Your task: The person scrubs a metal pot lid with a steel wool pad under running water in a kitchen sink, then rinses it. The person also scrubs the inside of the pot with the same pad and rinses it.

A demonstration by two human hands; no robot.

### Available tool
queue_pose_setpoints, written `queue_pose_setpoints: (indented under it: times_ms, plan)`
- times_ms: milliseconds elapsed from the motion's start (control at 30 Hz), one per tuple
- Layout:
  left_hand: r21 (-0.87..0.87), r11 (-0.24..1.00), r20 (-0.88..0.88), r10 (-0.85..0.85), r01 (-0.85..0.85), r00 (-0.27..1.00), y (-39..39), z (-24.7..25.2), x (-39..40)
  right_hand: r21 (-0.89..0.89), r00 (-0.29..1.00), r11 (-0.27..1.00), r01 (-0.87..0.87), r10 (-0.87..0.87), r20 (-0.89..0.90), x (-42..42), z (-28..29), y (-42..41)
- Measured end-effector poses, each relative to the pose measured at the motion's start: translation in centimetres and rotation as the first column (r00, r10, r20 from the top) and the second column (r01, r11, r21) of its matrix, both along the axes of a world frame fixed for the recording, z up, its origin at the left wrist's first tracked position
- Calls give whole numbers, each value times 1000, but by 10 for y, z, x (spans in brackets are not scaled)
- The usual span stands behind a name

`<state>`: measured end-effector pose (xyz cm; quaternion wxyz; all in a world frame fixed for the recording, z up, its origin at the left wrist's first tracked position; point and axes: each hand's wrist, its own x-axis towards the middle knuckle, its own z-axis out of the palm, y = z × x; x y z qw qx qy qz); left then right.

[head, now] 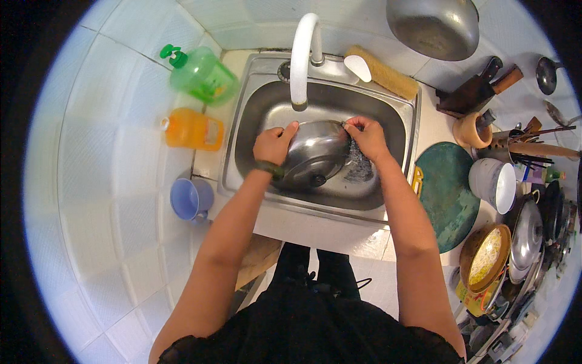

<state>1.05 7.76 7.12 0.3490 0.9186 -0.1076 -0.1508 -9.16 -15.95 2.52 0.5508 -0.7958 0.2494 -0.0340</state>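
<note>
A shiny metal pot lid (318,141) is held tilted in the stainless steel sink basin (382,113), its dark knob (317,180) towards me. My left hand (275,143) grips the lid's left side, thumb at the upper rim. At the rim's upper right, my right hand (366,136) pinches the edge between thumb and fingers; whether a small thing is also in those fingers cannot be told. Wet, glistening streaks show on the basin floor under my right hand. Above the lid hangs the spout of a white curved faucet (300,63).
Left of the sink stand a green pump bottle (204,75), an orange bottle (195,129) and a blue mug (188,198). A round green board (448,195), white bowls (493,184), a mortar (470,129) and a knife block (461,98) crowd the right. A pan (434,29) hangs above.
</note>
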Motion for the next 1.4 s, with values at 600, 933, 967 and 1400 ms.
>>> queue_pose_setpoints:
  times_ms: [600, 933, 967, 1400]
  plan:
    - [-38, 998, 79, -41, 44, 996, -8, 9, -18, -248, 976, 947, -204, 178, -124, 12, 0, -23]
    - [-78, 997, -45, 25, -28, 999, -3, 1, -14, -223, 933, 925, 306, -246, 263, -7, -12, 36]
    - [-46, 999, -30, 9, -10, 1000, -6, -1, -14, -384, 882, 860, 337, -145, 449, 1, 7, 54]
    - [-184, 971, 61, 170, -156, 984, 11, -21, -8, -57, 919, 923, 382, -372, 128, 13, -47, 34]
